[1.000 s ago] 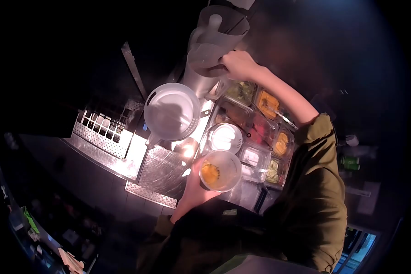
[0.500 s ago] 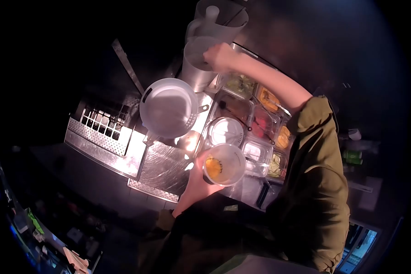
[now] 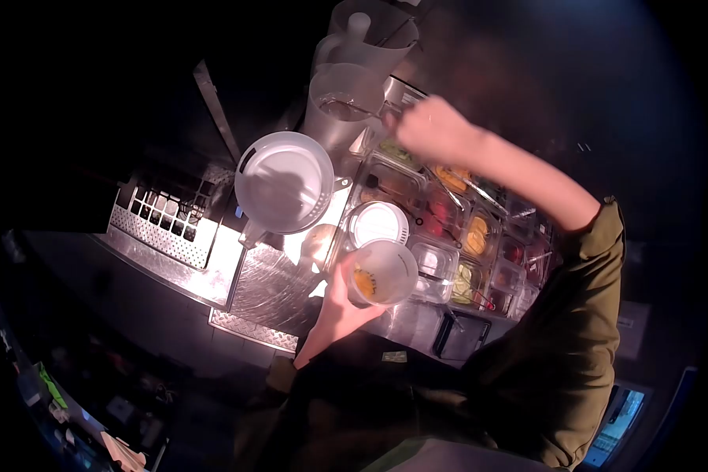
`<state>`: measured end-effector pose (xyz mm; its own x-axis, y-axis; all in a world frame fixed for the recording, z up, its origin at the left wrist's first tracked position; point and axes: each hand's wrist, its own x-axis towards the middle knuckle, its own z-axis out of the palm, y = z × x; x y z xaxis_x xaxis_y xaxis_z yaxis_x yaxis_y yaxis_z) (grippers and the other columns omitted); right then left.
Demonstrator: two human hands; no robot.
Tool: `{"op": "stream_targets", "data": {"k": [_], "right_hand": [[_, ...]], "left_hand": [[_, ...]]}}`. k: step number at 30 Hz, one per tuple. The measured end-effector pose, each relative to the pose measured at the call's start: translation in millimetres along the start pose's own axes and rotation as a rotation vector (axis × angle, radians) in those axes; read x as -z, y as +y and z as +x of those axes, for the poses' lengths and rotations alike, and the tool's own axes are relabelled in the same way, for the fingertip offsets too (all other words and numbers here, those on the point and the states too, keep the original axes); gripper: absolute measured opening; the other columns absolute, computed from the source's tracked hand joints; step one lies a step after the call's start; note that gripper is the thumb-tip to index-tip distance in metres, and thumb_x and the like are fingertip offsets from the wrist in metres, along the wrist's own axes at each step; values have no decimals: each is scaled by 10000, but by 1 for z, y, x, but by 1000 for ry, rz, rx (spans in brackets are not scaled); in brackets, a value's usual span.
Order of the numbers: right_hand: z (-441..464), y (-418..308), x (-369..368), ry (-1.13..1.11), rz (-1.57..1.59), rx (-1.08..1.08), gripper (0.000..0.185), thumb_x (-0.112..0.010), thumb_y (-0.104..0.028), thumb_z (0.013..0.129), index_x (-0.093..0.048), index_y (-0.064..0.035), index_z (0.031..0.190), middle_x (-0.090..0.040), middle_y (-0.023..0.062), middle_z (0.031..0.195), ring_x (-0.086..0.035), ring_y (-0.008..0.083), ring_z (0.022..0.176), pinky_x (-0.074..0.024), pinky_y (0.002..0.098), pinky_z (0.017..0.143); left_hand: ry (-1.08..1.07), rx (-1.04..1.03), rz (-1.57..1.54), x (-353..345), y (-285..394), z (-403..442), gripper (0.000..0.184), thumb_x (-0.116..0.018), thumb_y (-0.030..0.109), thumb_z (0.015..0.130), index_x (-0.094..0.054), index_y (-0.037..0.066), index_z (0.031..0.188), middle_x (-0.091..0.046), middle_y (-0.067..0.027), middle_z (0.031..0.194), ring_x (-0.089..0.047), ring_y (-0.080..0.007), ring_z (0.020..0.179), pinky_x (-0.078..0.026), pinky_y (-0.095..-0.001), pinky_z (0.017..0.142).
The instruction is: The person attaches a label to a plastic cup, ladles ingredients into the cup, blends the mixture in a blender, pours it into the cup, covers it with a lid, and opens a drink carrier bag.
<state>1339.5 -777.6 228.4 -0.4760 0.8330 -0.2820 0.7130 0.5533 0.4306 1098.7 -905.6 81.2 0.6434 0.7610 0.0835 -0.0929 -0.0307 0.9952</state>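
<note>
A clear plastic cup (image 3: 397,271) with orange bits at its bottom is gripped in my left hand (image 3: 340,311), its mouth tilted up toward me. My right hand (image 3: 436,132), blurred by motion, is closed around the end of a thin, dark, long-handled utensil (image 3: 363,110). The utensil reaches left into a tall clear pitcher (image 3: 311,118); whether it is a spoon or a ladle I cannot tell. Below my right hand sit small clear tubs of cut fruit, among them green pieces (image 3: 401,152) and orange pieces (image 3: 450,178).
Left of the tubs stands a white strainer-like pot (image 3: 283,181) on the steel counter (image 3: 271,287). A white round lid (image 3: 379,223) lies behind the cup. Behind are a larger pitcher (image 3: 401,39) and a metal bar (image 3: 216,110). A drain grate (image 3: 165,212) is at left.
My right hand has moved right, out from over the pitcher, and the utensil's handle now shows. My left hand still holds the cup, with little shift. The view has slid slightly.
</note>
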Motion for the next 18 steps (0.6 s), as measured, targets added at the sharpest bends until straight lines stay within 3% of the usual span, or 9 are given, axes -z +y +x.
{"op": "stream_targets", "data": {"k": [1,5,7,10,13,16,18], "right_hand": [[-11,-14,-18,121,-80,38,344,-573,-59,649,-582,81,962,-551,112,537,-599,202,571,-466,312,447],[-46,-40,-48,89,-151,1,497,-564,-86,621,-541,104,1081,-516,29,551,-529,143,602,-447,254,452],[-53,-45,-63,200,-16,-109,485,-558,-91,633,-539,107,1075,-508,33,572,-527,145,614,-444,256,458],[-59,-51,-71,203,-160,-54,459,-553,-95,653,-544,92,1072,-504,27,587,-532,150,589,-445,266,458],[-52,-43,-64,299,-65,-154,432,-546,-84,677,-547,76,1078,-517,53,592,-527,176,536,-448,295,451],[-35,-18,-54,231,17,-138,410,-543,-86,691,-555,47,1079,-512,86,554,-527,217,493,-454,322,455],[-15,6,-48,172,90,-23,330,-566,-91,667,-599,27,973,-520,105,541,-547,244,508,-457,343,461]], "left_hand": [[-12,1,23,1,2,0,828,-814,102,598,-333,-2,1264,-463,-180,1219,-496,-266,1119,-428,-376,922],[6,-1,33,1,7,-1,809,-810,101,597,-350,-3,1254,-471,-175,1211,-498,-270,1117,-427,-376,917],[10,0,5,2,8,-1,805,-811,102,593,-356,-4,1248,-474,-172,1206,-493,-270,1121,-422,-378,920],[-18,58,-15,0,0,-4,844,-814,82,584,-335,25,1278,-455,-122,1228,-444,-217,1165,-367,-348,978],[-36,85,-49,1,2,-4,843,-813,84,589,-334,24,1279,-443,-120,1241,-442,-216,1169,-369,-347,977],[-33,80,-25,-1,1,-3,845,-814,92,594,-329,23,1283,-442,-123,1249,-442,-215,1171,-372,-346,974],[-24,39,-17,-3,1,-1,808,-808,103,605,-344,22,1262,-467,-153,1210,-477,-251,1132,-405,-366,935]]}}
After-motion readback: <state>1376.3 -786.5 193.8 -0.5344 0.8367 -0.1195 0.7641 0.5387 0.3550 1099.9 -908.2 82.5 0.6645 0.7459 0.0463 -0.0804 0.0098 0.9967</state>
